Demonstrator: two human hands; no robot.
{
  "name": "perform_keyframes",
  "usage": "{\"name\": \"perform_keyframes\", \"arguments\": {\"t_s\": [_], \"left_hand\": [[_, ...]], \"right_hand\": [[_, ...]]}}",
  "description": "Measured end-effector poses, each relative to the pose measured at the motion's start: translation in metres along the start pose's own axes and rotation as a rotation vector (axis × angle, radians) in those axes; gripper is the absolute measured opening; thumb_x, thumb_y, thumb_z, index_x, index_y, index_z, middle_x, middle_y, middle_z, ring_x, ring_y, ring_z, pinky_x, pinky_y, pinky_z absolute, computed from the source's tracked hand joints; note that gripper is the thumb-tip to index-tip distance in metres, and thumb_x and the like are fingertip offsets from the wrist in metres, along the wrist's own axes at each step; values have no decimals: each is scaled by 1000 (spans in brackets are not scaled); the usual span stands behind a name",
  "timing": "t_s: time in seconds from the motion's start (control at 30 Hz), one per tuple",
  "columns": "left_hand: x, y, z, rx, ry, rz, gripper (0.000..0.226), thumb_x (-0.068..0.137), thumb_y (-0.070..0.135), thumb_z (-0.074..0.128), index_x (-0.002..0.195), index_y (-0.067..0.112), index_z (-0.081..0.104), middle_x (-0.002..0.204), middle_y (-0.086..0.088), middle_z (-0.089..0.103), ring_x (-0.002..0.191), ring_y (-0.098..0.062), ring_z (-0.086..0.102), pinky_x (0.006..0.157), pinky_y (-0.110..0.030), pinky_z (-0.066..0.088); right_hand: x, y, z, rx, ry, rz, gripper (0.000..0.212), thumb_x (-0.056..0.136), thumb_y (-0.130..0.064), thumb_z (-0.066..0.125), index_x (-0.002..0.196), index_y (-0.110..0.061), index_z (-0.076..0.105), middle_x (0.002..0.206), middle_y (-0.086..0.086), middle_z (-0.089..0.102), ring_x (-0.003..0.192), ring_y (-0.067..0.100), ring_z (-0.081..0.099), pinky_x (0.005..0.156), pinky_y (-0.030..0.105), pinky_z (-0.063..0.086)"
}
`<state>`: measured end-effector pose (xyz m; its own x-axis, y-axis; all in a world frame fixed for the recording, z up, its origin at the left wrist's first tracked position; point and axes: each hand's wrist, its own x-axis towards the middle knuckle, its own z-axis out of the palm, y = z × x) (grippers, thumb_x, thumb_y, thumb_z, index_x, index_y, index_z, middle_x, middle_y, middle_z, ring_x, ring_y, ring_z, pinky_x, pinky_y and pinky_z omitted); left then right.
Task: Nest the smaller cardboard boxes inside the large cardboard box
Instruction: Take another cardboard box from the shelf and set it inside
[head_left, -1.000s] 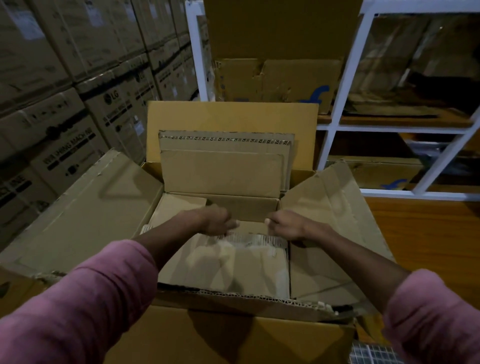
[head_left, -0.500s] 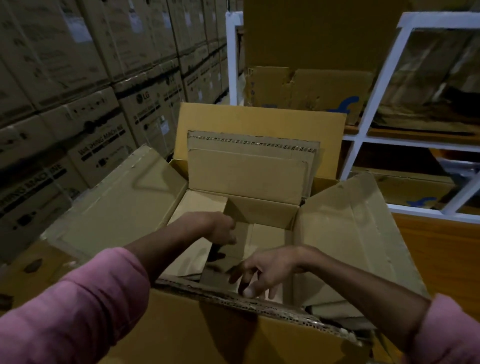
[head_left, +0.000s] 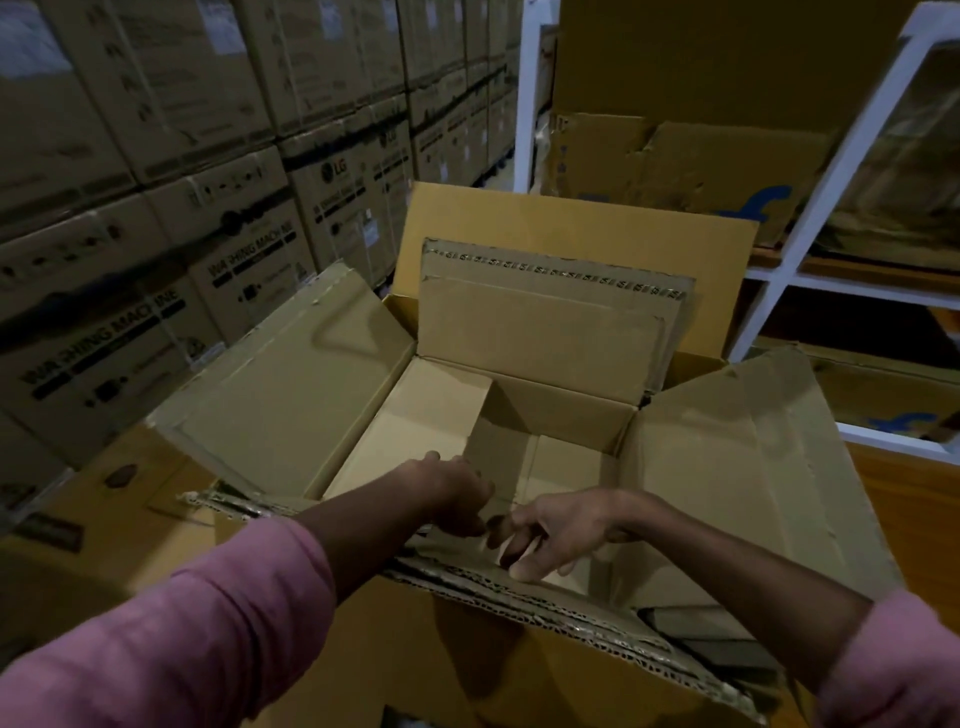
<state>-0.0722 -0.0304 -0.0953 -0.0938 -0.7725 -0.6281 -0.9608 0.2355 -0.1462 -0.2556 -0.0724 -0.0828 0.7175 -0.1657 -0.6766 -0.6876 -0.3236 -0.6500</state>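
Observation:
The large yellow-brown cardboard box (head_left: 519, 680) stands open in front of me, its rear flap (head_left: 571, 223) upright. A smaller brown box (head_left: 561, 415) sits nested inside it, with its side flaps (head_left: 291, 384) spread outward and its rear flap upright. Its inside shows a folded bottom panel (head_left: 415, 421). My left hand (head_left: 457, 493) hovers at the near edge of the smaller box with fingers curled down; the fingertips are hidden. My right hand (head_left: 550, 530) is beside it, fingers loosely spread, fingertips touching the near corrugated flap (head_left: 545, 592).
Stacked washing-machine cartons (head_left: 156, 234) form a wall on the left. A white metal rack (head_left: 810, 218) with flattened cardboard (head_left: 691, 166) stands behind and to the right. A wooden surface (head_left: 914, 514) lies on the right.
The near flap of the smaller box, upright between my hands a second ago, now lies folded down toward me. Both hands came nearer, and the right hand opened its fingers.

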Motion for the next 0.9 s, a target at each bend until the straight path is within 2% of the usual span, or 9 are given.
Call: {"name": "perform_keyframes", "arguments": {"t_s": [0.17,0.23,0.33,0.43,0.6,0.67,0.77,0.83,0.9], "left_hand": [[-1,8,-5,92,-194,69,45,101,43,53,142,24,49,137,-6,57,123,-30,55,107,-52,40],[3,5,-1,197,-208,32,49,102,51,48,142,24,50,136,-5,60,124,-28,57,113,-56,32],[1,3,0,373,-125,16,55,102,58,43,148,29,45,137,-6,62,130,-29,54,114,-65,16],[-9,15,-2,550,-22,-49,52,102,54,46,145,24,49,141,-10,58,138,-33,46,116,-65,14],[-13,14,-8,709,79,-336,58,100,52,52,141,12,54,147,-20,51,141,-44,35,115,-69,12],[-13,0,-9,646,71,-448,65,100,59,45,141,10,55,144,-22,53,139,-44,41,113,-70,13],[-20,-29,-6,405,88,-549,76,93,71,44,141,12,54,142,-19,56,135,-42,46,110,-69,22],[-22,-60,1,174,61,-629,92,81,81,51,145,15,49,148,-19,49,136,-44,43,110,-69,27],[-21,-92,14,-87,56,-739,108,60,88,63,145,23,49,153,-18,44,136,-47,41,107,-69,30]], "right_hand": [[1,8,2,21,26,-13,69,93,-47,69,153,-25,42,143,0,59,125,18,61,105,45,53],[1,10,3,23,25,-16,70,94,-49,68,154,-25,41,144,0,59,126,17,61,105,45,53],[0,14,4,6,32,-17,74,93,-56,66,155,-25,39,147,0,57,127,17,60,103,43,53],[0,14,3,-28,32,-11,81,89,-62,65,156,-24,37,147,0,57,127,18,59,103,45,54],[1,7,-4,-90,35,-29,83,89,-57,69,157,-24,35,150,1,54,131,21,56,104,48,53],[-1,2,-7,-87,36,-52,86,84,-59,71,156,-25,38,150,1,54,129,19,56,102,45,54],[3,-5,-7,-73,0,-78,65,93,-42,68,152,-29,44,149,-3,55,131,18,56,106,50,51],[7,-15,-7,-96,-9,-92,54,100,-28,62,151,-30,46,149,-3,55,133,18,55,109,53,48],[10,-26,-7,-140,-20,-103,51,101,-27,57,151,-29,46,150,-1,54,133,19,55,109,53,48]]}}
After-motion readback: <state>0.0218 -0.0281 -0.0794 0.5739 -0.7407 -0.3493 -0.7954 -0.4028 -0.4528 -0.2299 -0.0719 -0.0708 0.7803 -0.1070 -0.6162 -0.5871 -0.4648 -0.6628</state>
